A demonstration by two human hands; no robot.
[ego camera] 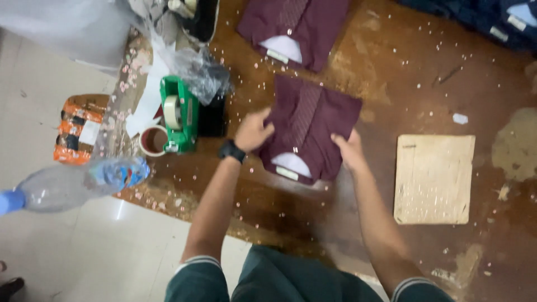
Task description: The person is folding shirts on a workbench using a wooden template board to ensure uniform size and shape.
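Note:
A folded maroon shirt [316, 120] lies on the brown worktable [414, 84], its collar end with a white insert toward me. My left hand [253, 131] presses on the shirt's left edge, fingers bent over the fabric; a black watch sits on that wrist. My right hand [349, 150] rests on the shirt's lower right edge. A second folded maroon shirt [293, 28] lies farther back on the table.
A green tape dispenser [180, 114] and a tape roll [152, 140] stand left of the shirt, with crumpled clear plastic [201, 72] behind. A pale board [433, 178] lies to the right. Dark blue garments [492, 19] sit at the back right. A plastic bottle [72, 184] is at left.

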